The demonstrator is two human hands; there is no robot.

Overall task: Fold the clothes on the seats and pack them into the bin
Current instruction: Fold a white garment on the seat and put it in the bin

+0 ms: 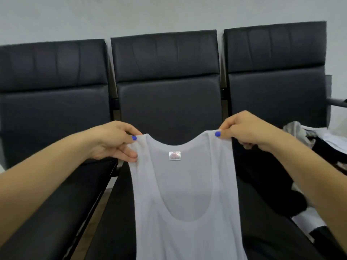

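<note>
A white sleeveless vest (185, 203) hangs in the air in front of the middle seat (169, 109) of a row of three black padded seats, held up by its two shoulder straps. The left hand (114, 141) pinches the left strap between thumb and curled fingers, the thumb with its blue-painted nail lying on top of the fabric. The right hand (244, 130) pinches the right strap in the same way, its blue thumbnail also pressed onto the cloth. Between the two hands the back neckline dips in a shallow curve, and a small sewn-in label (174, 155) sits just below it at the centre. The deeper front neckline shows through the thin fabric lower down. The vest falls straight and leaves the picture at the bottom edge, so its hem is out of sight. On the right seat (277, 94), towards its right edge, lies a heap of other clothes (315, 139) in white, grey and black. The left seat (54, 102) stands beside the middle one, against a pale wall (131, 14).
</note>
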